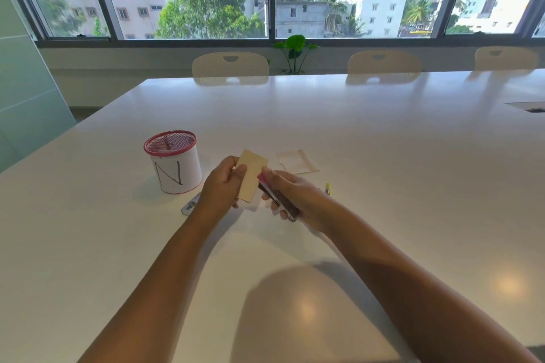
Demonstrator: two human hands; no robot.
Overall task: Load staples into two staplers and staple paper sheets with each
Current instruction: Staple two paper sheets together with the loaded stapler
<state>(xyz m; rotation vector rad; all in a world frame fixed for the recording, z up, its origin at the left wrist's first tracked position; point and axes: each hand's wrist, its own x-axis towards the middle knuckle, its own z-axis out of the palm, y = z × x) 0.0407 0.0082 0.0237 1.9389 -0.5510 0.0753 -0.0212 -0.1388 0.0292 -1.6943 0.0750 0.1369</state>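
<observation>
Wide windows with half-lowered blinds run along the far wall, with pale chairs [230, 64] and a green plant [293, 50] below them. Nearer lies a long white surface [383, 171], glossy enough to reflect the light.

Over its middle, the left hand [222, 186] holds a small stack of cream paper sheets [252, 175] almost upright, thumb pressed on the near face and fingers curled behind, so its grip is clamped on the paper. The right hand [292, 191] is wrapped around a pink stapler [275, 196], thumb on top and fingers curled beneath; its grip is clamped on the tool. The stapler's pink front end meets the right edge of the sheets, though whether the paper sits inside the mouth is hard to tell.

Left of the hands stands a white pen cup [174, 163] with a red mesh rim and a letter N drawn on its side. Just beside its base, partly hidden by the left wrist, a silver stapler [190, 205] lies flat on the surface. Beyond the hands, a second piece of pale paper [296, 160] lies flat, one edge slightly lifted. A small yellow object [327, 189] peeks out just behind the right wrist; too little of it shows to name it.

Both forearms reach in from the lower edge, bare to the elbow.
</observation>
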